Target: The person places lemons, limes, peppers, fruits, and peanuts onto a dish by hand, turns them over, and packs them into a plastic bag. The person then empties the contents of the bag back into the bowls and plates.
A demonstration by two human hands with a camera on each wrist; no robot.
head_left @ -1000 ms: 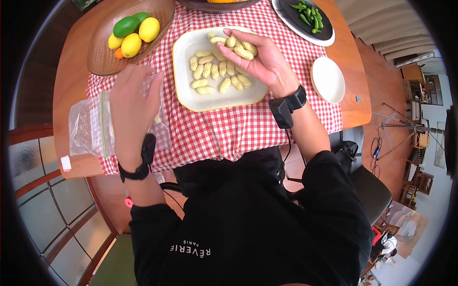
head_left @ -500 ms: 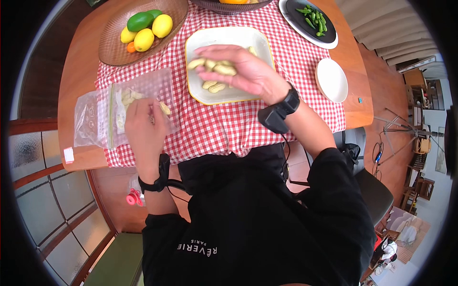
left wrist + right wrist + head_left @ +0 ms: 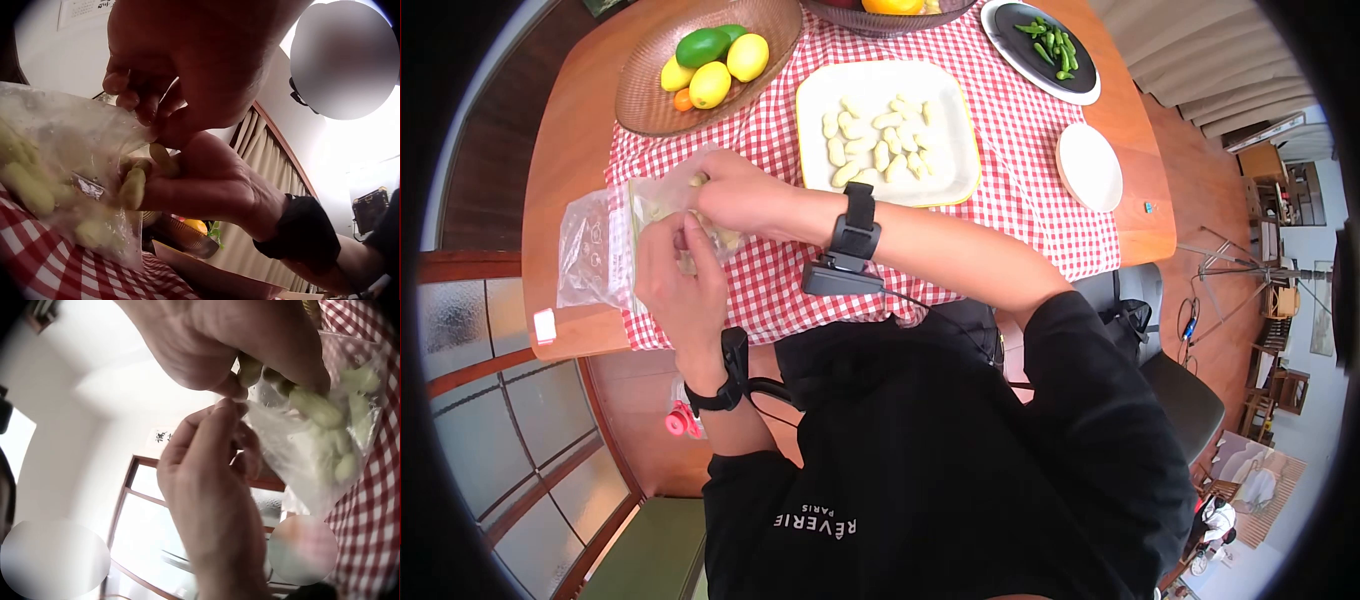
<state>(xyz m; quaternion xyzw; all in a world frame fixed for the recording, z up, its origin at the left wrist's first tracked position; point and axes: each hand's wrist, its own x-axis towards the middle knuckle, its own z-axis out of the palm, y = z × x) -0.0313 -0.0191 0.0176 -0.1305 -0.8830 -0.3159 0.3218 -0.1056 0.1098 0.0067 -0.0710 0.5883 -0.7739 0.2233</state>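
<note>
A clear zip bag (image 3: 590, 250) with several peanuts inside (image 3: 31, 187) lies at the left of the checked cloth. My left hand (image 3: 680, 275) pinches the bag's edge between thumb and fingers, lifting its mouth. Reaching across to the same opening, my right hand (image 3: 745, 197) holds several peanuts (image 3: 133, 187) in its curled fingers. In the right wrist view these show under the right hand (image 3: 250, 337), right at the bag's mouth, and the left hand (image 3: 212, 475) grips the plastic just below. More peanuts (image 3: 883, 160) lie in a white tray with a yellow rim (image 3: 960, 190).
A brown ribbed bowl (image 3: 640, 105) of lemons and green fruit stands behind the bag. Another fruit bowl (image 3: 880, 22) sits at the back. To the right are a plate of green peppers (image 3: 1090, 97) and a white bowl (image 3: 1090, 170). The right forearm crosses the tray's near edge.
My right hand has moved left from over the tray to the bag's mouth, carrying peanuts. My left hand came down to the bag and now pinches its edge.
</note>
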